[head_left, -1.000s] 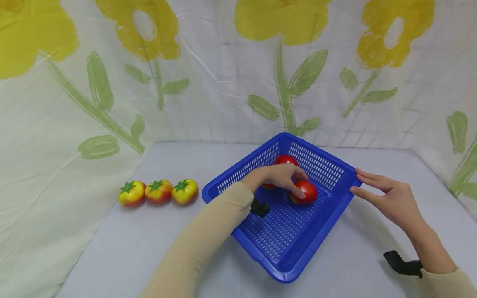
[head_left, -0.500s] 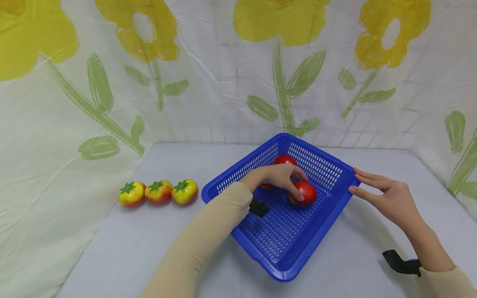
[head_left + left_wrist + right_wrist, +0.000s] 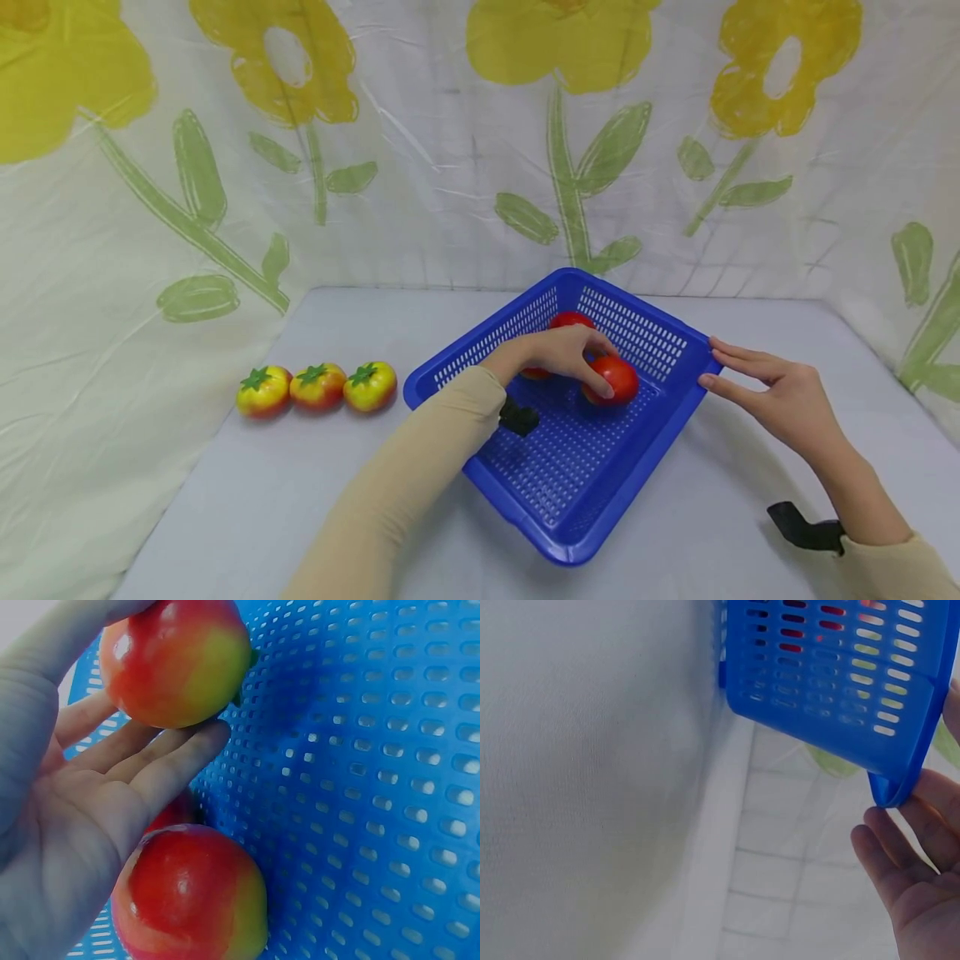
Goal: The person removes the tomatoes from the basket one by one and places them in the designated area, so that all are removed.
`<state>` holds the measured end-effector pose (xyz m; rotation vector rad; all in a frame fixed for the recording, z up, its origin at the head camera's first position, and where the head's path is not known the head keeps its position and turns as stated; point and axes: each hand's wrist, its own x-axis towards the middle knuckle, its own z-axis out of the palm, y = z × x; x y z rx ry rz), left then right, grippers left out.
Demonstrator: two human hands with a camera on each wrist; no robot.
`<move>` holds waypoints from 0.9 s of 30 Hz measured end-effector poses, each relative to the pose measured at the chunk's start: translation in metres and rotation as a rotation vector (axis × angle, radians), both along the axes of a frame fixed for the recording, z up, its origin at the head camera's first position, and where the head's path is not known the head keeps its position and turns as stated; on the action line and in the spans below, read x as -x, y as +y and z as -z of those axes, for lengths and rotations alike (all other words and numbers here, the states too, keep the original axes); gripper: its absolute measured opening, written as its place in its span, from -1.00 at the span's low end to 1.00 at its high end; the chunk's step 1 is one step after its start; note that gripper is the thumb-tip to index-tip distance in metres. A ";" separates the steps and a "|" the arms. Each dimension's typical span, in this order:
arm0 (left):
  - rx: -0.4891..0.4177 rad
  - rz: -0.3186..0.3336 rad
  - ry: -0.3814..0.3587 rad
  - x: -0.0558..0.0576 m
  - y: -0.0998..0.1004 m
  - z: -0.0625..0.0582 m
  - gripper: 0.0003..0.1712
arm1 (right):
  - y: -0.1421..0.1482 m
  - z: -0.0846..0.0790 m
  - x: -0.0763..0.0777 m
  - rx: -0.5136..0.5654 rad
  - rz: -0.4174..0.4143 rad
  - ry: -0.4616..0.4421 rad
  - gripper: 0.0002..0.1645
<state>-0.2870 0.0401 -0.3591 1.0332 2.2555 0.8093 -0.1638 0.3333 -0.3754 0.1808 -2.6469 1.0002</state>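
Note:
A blue perforated plastic basket (image 3: pixel 650 467) stands at an angle on the table. Reaching inside it, my left hand (image 3: pixel 570 350) grips a shiny red tomato (image 3: pixel 619 380) between thumb and fingers. In the left wrist view that tomato (image 3: pixel 176 664) shows a yellow patch and a bit of green on the side facing the basket floor. Two more tomatoes lie in the basket, a far one (image 3: pixel 572 319) and one mostly hidden under my left wrist. My right hand (image 3: pixel 787 404) pinches the basket's right corner rim, thumb on the near side and fingers beyond.
Left of the basket, a yellow-red tomato (image 3: pixel 264 392), a second tomato (image 3: pixel 318 387) and a third tomato (image 3: pixel 371 387) sit in a row, green tops up. Behind the white table (image 3: pixel 330 492) hangs a flower-painted curtain (image 3: pixel 420 200).
The tomato in my left hand has come up slightly, the hand with it. My right hand keeps its hold on the rim, and the head view has shifted a little.

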 end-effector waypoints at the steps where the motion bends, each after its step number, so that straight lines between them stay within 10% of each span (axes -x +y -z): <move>1: -0.005 -0.001 0.000 0.000 0.000 0.001 -0.25 | 0.000 0.000 0.000 0.000 -0.003 0.003 -0.35; 27: -0.075 -0.055 -0.011 -0.001 -0.001 0.000 -0.32 | -0.001 0.000 0.000 0.006 0.003 0.033 -0.37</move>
